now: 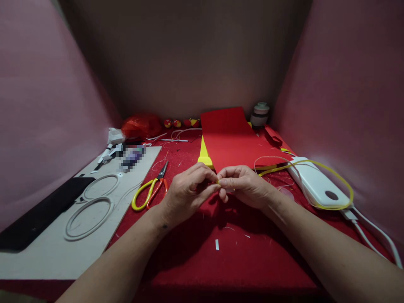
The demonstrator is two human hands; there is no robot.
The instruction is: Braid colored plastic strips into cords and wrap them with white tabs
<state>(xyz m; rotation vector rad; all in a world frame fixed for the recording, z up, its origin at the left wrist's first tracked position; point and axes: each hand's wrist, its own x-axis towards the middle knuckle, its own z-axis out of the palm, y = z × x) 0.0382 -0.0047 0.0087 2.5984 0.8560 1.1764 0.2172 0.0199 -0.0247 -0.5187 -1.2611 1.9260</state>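
My left hand and my right hand meet over the red cloth, fingertips touching. Thumbs and forefingers of both are pinched on a small yellow piece, mostly hidden by the fingers; I cannot make out its kind. Left of my left hand lies a pair of scissors with yellow and red handles, blades pointing away. Just beyond my hands is a large red sheet, partly over yellow sheets. A thin yellow strip loops out to the right of my right hand.
A white power bank with cables lies at right. On the left, a pale board carries a black flat object and pale rings. At the back are an orange bag, small red-yellow ornaments and a lidded jar.
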